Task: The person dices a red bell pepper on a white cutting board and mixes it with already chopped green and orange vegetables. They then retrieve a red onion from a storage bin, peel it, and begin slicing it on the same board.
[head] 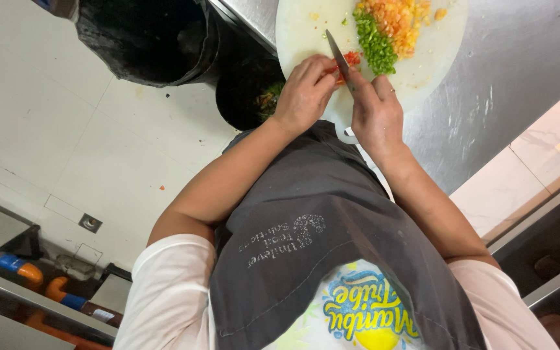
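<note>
A round white cutting board point(301, 27) lies on a steel counter point(512, 63). My left hand point(304, 91) presses down a small red vegetable piece point(352, 58) on the board. My right hand point(374, 111) grips the handle of a knife point(337, 53), whose blade points away over the red piece, right beside my left fingers. Beyond the blade sit a pile of chopped green bits point(376, 46) and a heap of diced orange and yellow bits point(398, 18).
Below the counter edge stand a black-bagged bin point(142, 40) and a smaller dark bin point(249, 91) holding vegetable scraps. White tiled floor point(66, 123) spreads to the left. Blue and orange bottles point(21, 269) sit on a low shelf at lower left.
</note>
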